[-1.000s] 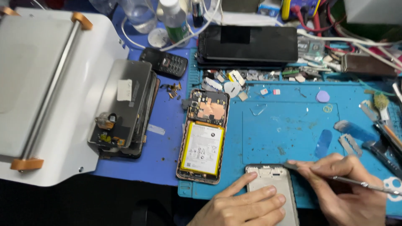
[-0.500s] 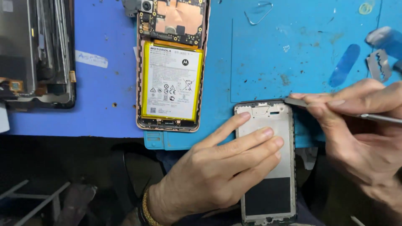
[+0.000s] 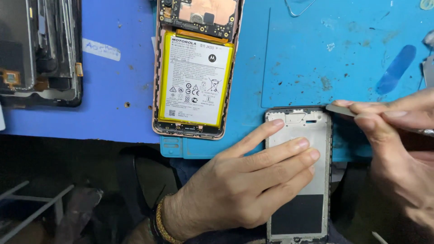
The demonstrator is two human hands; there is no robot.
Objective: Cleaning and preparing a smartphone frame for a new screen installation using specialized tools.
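The left hand (image 3: 239, 190) pins the thin, likely fragile phone frame (image 3: 298, 180) flat; the right hand (image 3: 398, 149) pinches a metal tool (image 3: 339, 110) at its corner.

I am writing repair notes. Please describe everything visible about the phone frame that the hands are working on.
The phone frame is a flat, upright rectangle with a dark rim, a pale silver inner plate with small cutouts near the top, and a black patch low down. It lies half on the blue mat, its lower part overhanging the edge. The left hand presses fingers across it; the right hand puts a thin metal tool at its top right corner.
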